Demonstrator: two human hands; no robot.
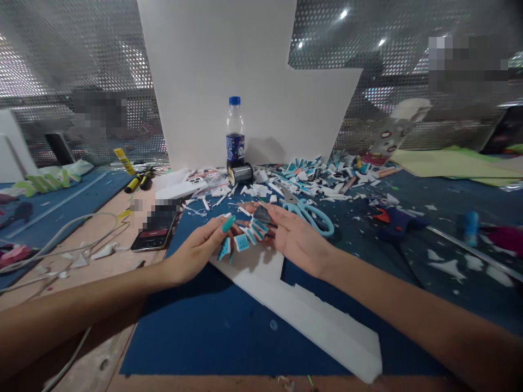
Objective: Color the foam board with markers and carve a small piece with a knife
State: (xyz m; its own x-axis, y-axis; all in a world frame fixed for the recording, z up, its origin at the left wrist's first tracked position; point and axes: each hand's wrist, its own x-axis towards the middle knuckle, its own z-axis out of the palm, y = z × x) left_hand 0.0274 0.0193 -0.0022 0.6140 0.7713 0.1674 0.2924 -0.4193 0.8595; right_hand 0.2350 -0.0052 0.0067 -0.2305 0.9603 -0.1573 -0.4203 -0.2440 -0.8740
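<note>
While both hands meet near the centre of the frame, a row of small blue-and-white pieces [241, 243] spans the gap between them, just above a white foam strip [327, 326]. The pieces are flat and roughly four-sided, with bright blue faces, white edges and, on some, dark dots; they sit at differing tilts, like a loose fan. Its long axis runs from the lower left, climbing gently toward the upper right — the left end hangs lowest, and the pieces at the right stand closer together, slanting. The left hand [204, 242] is closed around the row's left end, its thumb, with a long teal nail, pointing up and to the right. The right hand [300, 242] grasps a dark grey piece [263, 214] between thumb and fingers, with the row's right end close against those fingers; whether it grips that end too, I cannot tell. Light-blue-handled scissors [312, 215] lie just beyond the right hand — near a heap of white and blue scraps [310, 177] spread across the centre right. A bottle [235, 133] stands upright at upper centre, behind a dark spool [242, 174].
</note>
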